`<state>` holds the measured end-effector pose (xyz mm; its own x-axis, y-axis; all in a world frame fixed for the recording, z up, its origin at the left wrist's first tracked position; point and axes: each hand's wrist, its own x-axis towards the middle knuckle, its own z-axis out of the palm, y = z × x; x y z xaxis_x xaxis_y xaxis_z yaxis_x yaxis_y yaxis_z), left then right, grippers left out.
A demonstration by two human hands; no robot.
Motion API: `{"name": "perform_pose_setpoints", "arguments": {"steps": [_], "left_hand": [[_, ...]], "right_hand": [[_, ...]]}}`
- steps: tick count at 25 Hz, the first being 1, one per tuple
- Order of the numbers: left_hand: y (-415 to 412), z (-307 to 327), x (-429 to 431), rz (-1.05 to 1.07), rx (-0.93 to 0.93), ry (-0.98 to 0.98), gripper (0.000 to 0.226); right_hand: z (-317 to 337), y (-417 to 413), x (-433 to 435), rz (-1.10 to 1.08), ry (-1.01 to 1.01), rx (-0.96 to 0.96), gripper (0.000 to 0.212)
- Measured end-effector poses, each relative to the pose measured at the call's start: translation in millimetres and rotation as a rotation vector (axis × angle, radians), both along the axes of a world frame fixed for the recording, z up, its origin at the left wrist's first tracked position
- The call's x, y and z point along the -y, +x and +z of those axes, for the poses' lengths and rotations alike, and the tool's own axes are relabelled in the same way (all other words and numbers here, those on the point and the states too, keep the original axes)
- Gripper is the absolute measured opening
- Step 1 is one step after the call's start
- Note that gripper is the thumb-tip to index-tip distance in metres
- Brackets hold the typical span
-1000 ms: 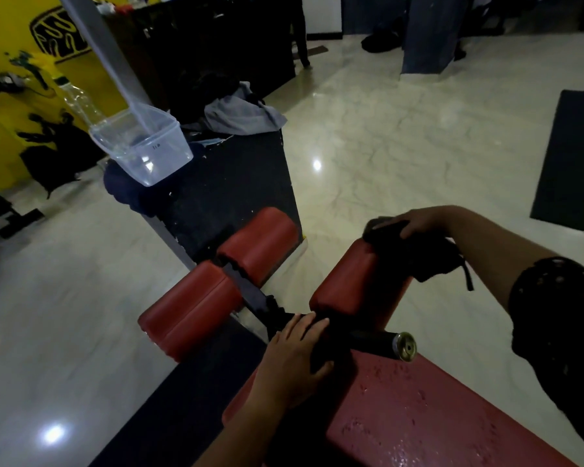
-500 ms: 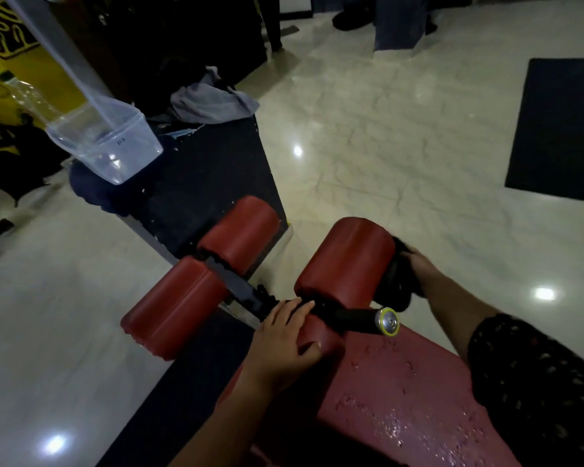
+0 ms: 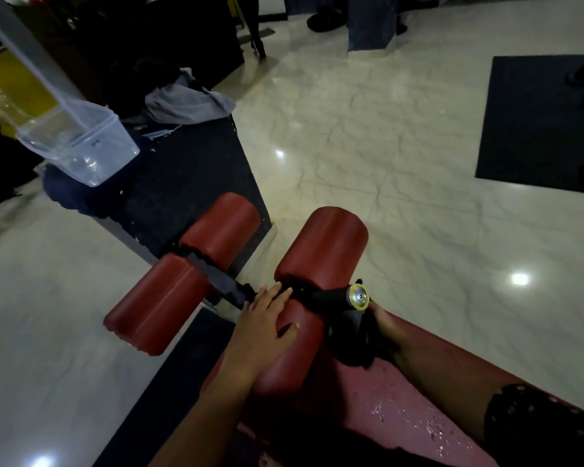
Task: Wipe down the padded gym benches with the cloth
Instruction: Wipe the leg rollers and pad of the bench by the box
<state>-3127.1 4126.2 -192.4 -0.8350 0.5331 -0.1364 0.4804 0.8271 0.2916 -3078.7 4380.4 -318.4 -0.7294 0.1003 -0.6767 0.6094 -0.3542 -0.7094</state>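
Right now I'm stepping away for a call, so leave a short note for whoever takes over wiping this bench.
Left hand: open, resting flat on the near roller pad.
Right hand: gripping the dark cloth just below the bar end, at that pad's right end.
Bench seat: droplets on it, seemingly not wiped dry.
Done: cannot tell which pads are finished.
Left: probably the seat, the upper pad and the far pads.
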Motion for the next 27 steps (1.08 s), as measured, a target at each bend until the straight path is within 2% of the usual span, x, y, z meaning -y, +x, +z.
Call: {"name": "perform_pose_setpoints", "arguments": {"steps": [2, 4, 5, 6, 8, 11, 14, 15, 17, 18, 20, 23, 25, 26, 27], "left_hand": [[5, 0, 0, -0.031, -0.083, -0.013, 0.072], [11, -1, 2, -0.032, -0.075, -0.052, 0.078], [13, -2, 4, -0.042, -0.067, -0.081, 0.080], [16, -5, 7, -0.059, -0.085, -0.118, 0.082], [25, -10, 12, -0.103, -0.187, -0.185, 0.088], [36, -13, 16, -0.136, -0.269, -0.218, 0.090], [41, -12, 15, -0.099, -0.248, -0.186, 0.090], [40, -11, 15, -0.094, -0.228, -0.203, 0.090], [40, -9, 15, -0.098, -0.186, -0.266, 0.089], [41, -8, 15, -0.103, -0.180, -0.271, 0.089], [44, -5, 15, -0.107, -0.183, -0.266, 0.092], [46, -4, 16, -0.109, -0.179, -0.246, 0.093], [48, -4, 15, -0.109, -0.220, -0.254, 0.085], [49, -6, 15, -0.095, -0.232, -0.252, 0.082], [51, -8, 15, -0.069, -0.234, -0.248, 0.080]], "right_hand": [[-19, -10, -17, -0.026, -0.068, -0.063, 0.027], [-25, -6, -24, 0.017, 0.027, -0.083, 0.027], [-8, 3, -16, 0.090, -0.094, -0.054, 0.027], [24, 14, -2, 0.110, -0.130, -0.013, 0.025], [56, 27, 8, 0.117, -0.157, -0.053, 0.021], [79, 31, 19, 0.002, -0.119, -0.068, 0.025], [83, 38, 28, 0.088, -0.145, -0.089, 0.027], [82, 42, 30, 0.136, -0.127, -0.114, 0.028], [85, 55, 32, 0.169, -0.019, -0.166, 0.049], [91, 60, 31, 0.125, -0.026, -0.189, 0.046], [110, 72, 31, 0.002, -0.062, -0.209, 0.012], [121, 102, 29, -0.118, -0.135, -0.200, 0.018], [114, 132, 32, -0.144, -0.183, -0.163, 0.009], [106, 148, 36, -0.150, -0.184, -0.124, 0.021], [92, 164, 39, -0.155, -0.196, -0.083, 0.044]]}}
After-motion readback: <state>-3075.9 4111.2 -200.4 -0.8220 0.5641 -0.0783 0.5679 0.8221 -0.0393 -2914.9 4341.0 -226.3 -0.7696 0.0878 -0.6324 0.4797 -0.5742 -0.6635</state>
